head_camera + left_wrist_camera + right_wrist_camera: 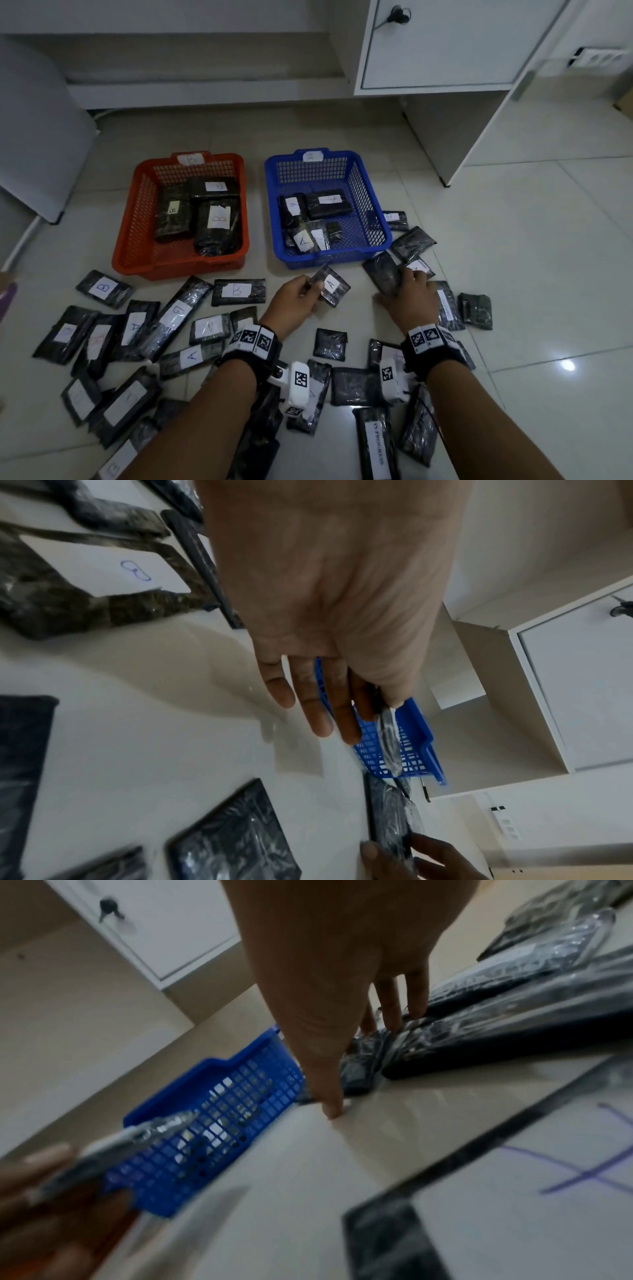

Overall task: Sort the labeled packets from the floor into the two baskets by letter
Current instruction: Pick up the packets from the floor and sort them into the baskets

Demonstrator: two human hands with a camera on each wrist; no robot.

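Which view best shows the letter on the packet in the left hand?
The head view: the packet faces up, its label reading A. The left wrist view shows only its edge; the right wrist view a blurred edge.

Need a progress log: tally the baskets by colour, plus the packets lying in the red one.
Red basket: 1
Blue basket: 1
Packets in the red basket: 3, each labelled B
Total: 5

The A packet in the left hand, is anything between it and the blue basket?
Nothing visible. The left hand holds the A packet just short of the blue basket, whose near rim is free and whose top is open.
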